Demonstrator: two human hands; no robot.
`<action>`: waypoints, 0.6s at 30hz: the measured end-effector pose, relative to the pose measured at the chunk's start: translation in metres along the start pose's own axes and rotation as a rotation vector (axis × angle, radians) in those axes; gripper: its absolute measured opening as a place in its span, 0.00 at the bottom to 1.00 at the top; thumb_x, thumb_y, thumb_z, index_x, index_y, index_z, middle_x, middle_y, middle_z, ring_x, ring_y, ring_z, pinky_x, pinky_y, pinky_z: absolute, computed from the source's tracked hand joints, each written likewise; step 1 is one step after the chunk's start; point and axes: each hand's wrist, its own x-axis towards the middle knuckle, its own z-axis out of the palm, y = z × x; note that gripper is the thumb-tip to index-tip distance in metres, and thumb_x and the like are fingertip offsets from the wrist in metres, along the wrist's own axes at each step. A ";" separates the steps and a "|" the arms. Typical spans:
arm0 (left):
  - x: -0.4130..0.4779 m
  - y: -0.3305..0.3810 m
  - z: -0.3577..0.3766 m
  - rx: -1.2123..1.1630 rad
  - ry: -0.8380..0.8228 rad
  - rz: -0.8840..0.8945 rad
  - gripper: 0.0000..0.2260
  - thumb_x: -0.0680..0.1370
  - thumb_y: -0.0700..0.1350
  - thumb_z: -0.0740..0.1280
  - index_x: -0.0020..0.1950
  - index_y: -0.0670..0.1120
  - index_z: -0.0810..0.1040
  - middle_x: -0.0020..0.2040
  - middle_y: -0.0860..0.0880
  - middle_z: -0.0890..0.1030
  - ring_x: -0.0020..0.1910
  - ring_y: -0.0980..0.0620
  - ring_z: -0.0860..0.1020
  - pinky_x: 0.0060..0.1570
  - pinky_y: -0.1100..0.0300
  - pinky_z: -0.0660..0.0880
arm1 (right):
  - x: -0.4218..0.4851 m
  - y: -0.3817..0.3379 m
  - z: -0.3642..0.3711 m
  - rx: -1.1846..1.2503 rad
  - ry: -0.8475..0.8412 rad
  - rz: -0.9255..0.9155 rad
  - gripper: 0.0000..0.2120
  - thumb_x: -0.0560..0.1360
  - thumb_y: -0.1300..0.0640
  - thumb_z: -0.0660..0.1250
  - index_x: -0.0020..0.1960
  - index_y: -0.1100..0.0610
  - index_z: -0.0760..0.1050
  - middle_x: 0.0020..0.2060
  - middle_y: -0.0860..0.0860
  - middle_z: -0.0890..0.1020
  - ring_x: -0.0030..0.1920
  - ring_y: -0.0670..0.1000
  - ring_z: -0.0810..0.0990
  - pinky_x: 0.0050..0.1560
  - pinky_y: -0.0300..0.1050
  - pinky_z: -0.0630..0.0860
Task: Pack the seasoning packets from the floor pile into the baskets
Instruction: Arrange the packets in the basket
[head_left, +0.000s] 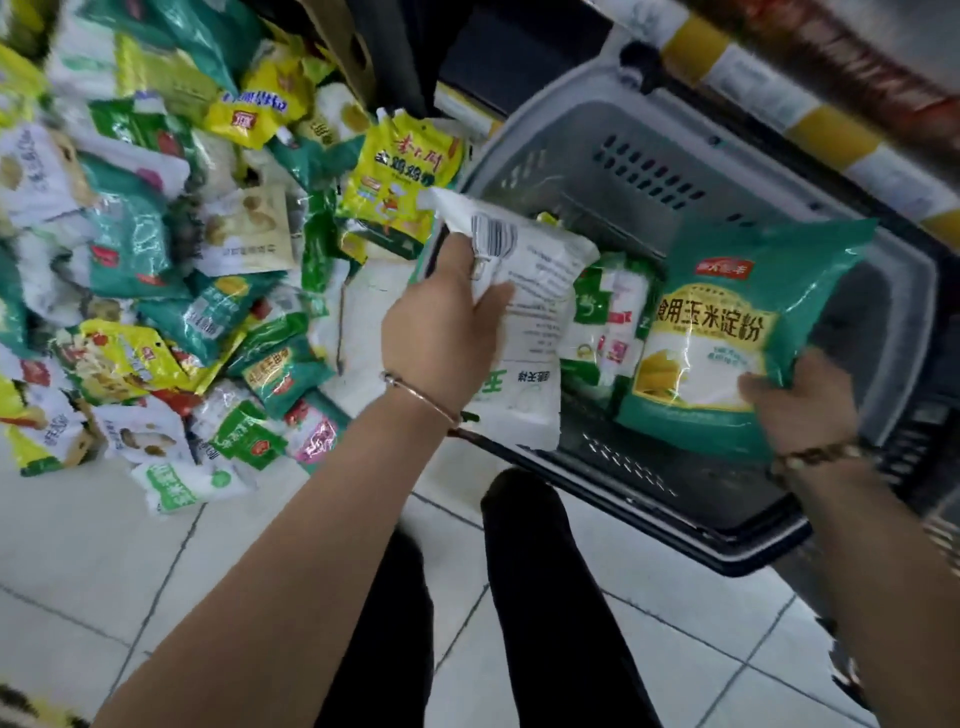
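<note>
- Fingers (493, 299) of the left hand (441, 332) are curled round the edge of a white packet (540, 312), thumb up by its barcode; printed back faces up.
- The right hand (795, 402) pinches the lower corner of a teal corn-starch packet (727, 332), thumb on its front.
- The white packet hangs across the near-left rim of a grey plastic basket (675, 156); the teal packet is held above the basket's inside, just beside the white one.
- Green-and-white packets (608, 322) lie in the basket, between the two held packets.
- The floor pile (156, 260) of mixed green, yellow and white seasoning packets spreads to the left; a yellow packet (402, 176) lies against the basket's left side.
- A thin bangle (421, 397) circles the left wrist and a beaded bracelet (815, 454) the right.
- Dark trouser legs (540, 597) show over pale floor tiles (130, 571).
</note>
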 end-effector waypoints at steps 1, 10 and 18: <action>0.004 0.002 0.013 0.040 -0.031 0.010 0.16 0.76 0.48 0.66 0.60 0.42 0.71 0.44 0.39 0.81 0.43 0.34 0.77 0.34 0.53 0.64 | 0.006 0.009 0.006 -0.013 -0.025 0.018 0.14 0.73 0.65 0.65 0.58 0.67 0.73 0.53 0.66 0.78 0.54 0.63 0.76 0.44 0.44 0.65; 0.038 -0.006 0.145 0.059 -0.336 0.006 0.16 0.78 0.43 0.63 0.64 0.40 0.67 0.54 0.38 0.78 0.52 0.37 0.76 0.44 0.51 0.70 | 0.059 0.071 0.066 -0.047 -0.124 0.162 0.15 0.74 0.64 0.63 0.60 0.64 0.73 0.55 0.65 0.78 0.56 0.64 0.76 0.51 0.49 0.71; 0.043 -0.031 0.245 0.172 -0.679 -0.108 0.18 0.77 0.36 0.60 0.66 0.40 0.64 0.51 0.40 0.76 0.53 0.39 0.76 0.47 0.54 0.71 | 0.093 0.114 0.118 0.350 -0.239 0.323 0.18 0.72 0.68 0.66 0.61 0.61 0.74 0.49 0.53 0.77 0.49 0.50 0.74 0.48 0.40 0.67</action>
